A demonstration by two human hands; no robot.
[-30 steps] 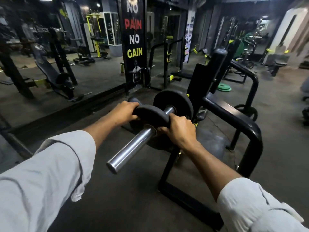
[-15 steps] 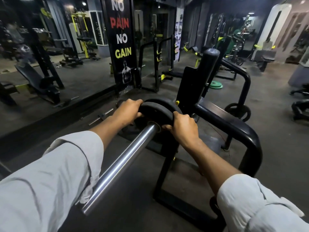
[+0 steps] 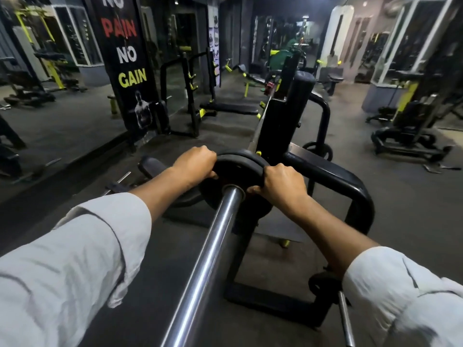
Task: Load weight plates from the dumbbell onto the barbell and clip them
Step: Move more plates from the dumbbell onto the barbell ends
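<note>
a black weight plate (image 3: 234, 169) sat on the steel barbell (image 3: 213, 249), pressed against what looked like a second plate behind it. the left hand (image 3: 194, 164) and right hand (image 3: 279, 184) were clamped on its opposite edges, beside a black rack (image 3: 333, 181).

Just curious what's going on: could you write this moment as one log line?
step: plate loading | left hand: grips plate rim | right hand: grips rim | plate: on barbell sleeve | clip: none visible

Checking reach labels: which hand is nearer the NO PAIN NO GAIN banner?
Left. The left hand grips the plate on the side toward the banner; the right hand grips its far side.
</note>
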